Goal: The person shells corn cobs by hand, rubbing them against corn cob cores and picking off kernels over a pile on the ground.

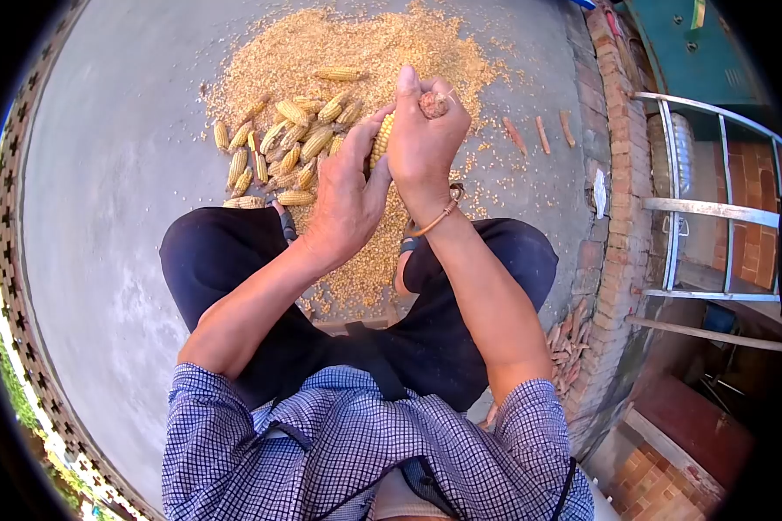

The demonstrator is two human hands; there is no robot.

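Grey concrete floor [104, 217], edged on the right by low brickwork [619, 217], with white metal rails [711, 207] beyond; I log it remotely through the head camera. Loose kernels [347, 52]: one broad golden spread, running back between the person's bent knees. Corn ears [318, 143]: one heap, kernels on, lying at the left of the spread. Bare cobs [543, 135]: three, set apart on the floor to the right. Cob pile [569, 352]: one, beside the brickwork. Yellow ear [381, 141]: one, raised above the spread, between the two hands. Left hand [352, 187]: fingers curled round the yellow ear. Right hand [426, 148]: fist gripping, thumb upward, against the same ear; a reddish cob end [433, 105] juts from its top. Whether that end is a separate piece, I cannot tell. Wristband [437, 221]: one, orange, right wrist.
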